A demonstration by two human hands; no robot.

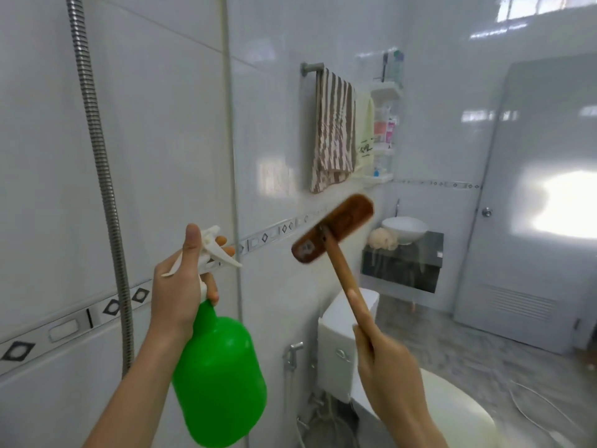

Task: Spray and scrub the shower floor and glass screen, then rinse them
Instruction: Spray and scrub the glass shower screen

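- Left hand (181, 286) is wrapped round the neck of the green spray bottle (219, 383), thumb sticking up and fingers (227, 251) curled over the white trigger head. So it's grasping the bottle, and it looks ready to squeeze.
- The nozzle points right, at the edge of the glass screen (231, 140), which makes sense if the glass gets sprayed first.
- Right hand (391, 376) is clenched round the low end of the brush's wooden handle, which lets the brush (332, 227) reach higher up the pane.
- The brush head is tilted and blurry, up near the glass. Can't tell if it's actually touching.
- My guess is this is the spray-and-scrub part on the screen. No rinsing yet, since the shower hose (97, 156) just hangs on the tiled wall.
- The shower floor is out of shot below.
- Towel (332, 130) and toilet (342, 334) sit beyond the glass, so it's worth aiming the spray carefully.
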